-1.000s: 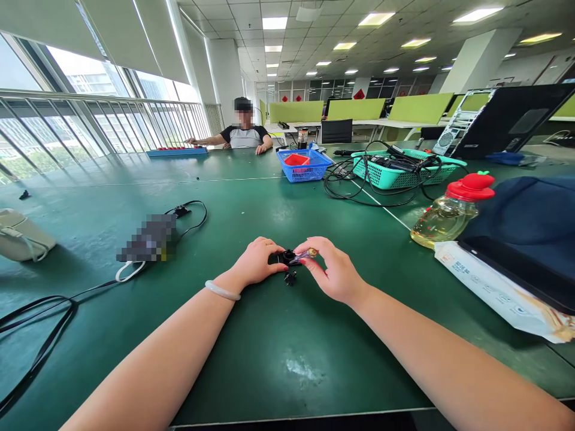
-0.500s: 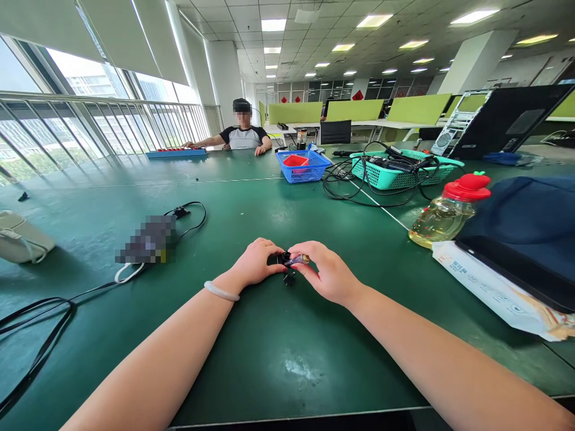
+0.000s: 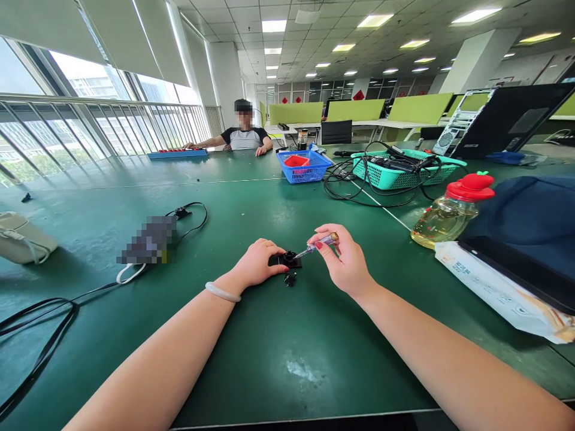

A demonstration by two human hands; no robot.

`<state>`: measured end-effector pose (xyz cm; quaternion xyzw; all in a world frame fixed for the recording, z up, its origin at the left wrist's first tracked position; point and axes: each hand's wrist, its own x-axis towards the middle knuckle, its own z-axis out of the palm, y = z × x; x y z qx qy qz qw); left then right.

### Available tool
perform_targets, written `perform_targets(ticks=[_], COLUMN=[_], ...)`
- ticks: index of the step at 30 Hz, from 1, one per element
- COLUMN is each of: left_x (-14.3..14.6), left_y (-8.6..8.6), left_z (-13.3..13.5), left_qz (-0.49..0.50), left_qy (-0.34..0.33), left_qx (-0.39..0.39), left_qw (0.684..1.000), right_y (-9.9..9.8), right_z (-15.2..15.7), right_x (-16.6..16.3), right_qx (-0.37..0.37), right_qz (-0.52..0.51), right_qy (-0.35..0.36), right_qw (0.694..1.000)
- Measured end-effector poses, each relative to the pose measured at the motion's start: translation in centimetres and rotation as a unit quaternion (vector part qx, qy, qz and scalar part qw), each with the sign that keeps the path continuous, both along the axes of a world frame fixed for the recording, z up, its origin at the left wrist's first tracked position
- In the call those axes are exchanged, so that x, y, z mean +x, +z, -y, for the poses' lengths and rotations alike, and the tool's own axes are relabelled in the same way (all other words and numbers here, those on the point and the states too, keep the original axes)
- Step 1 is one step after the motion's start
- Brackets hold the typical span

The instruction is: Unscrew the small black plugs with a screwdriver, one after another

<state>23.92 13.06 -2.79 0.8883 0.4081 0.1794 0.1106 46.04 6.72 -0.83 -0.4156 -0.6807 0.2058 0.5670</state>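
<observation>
On the green table, my left hand [image 3: 260,261] is closed on a small flat black part [image 3: 295,262] with a raised round piece on it, steadying it against the tabletop. My right hand [image 3: 345,263] grips a small screwdriver [image 3: 324,240] by its clear handle, tilted, with the shaft pointing down and left. Its tip reaches the raised piece of the black part; whether it touches a screw is too small to tell. Just in front of the part lies a little black piece [image 3: 290,279], apart from both hands.
To the left lie a blurred dark box [image 3: 150,239] and black cables [image 3: 42,353]. A bottle with a red lid [image 3: 444,218], a white packet [image 3: 498,293] and a dark blue bag [image 3: 530,221] stand right. Beyond are a blue basket [image 3: 303,173], a teal basket [image 3: 389,178] and a seated person [image 3: 245,139].
My right hand has moved up and right, away from my left hand, drawing the screwdriver into a longer slant. More of the black part now shows. My left hand has stayed in place.
</observation>
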Motion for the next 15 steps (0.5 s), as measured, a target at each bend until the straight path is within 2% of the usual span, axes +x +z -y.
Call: perform_targets(ticks=[3, 7, 15], left_x=[0.04, 0.09, 0.37], left_y=[0.08, 0.08, 0.56], left_z=[0.07, 0.25, 0.88], left_qz=[-0.004, -0.005, 0.017], left_qy=[0.002, -0.004, -0.011], left_qx=[-0.002, 0.007, 0.023], left_qw=[1.0, 1.0, 1.0], right_y=[-0.07, -0.13, 0.14], right_z=[-0.02, -0.25, -0.56], right_x=[-0.09, -0.21, 0.11], right_qx=[0.005, -0.029, -0.074], right_qz=[0.034, 0.069, 0.073], right_qy=[0.011, 0.032, 0.03], right_qw=[0.999, 0.997, 0.994])
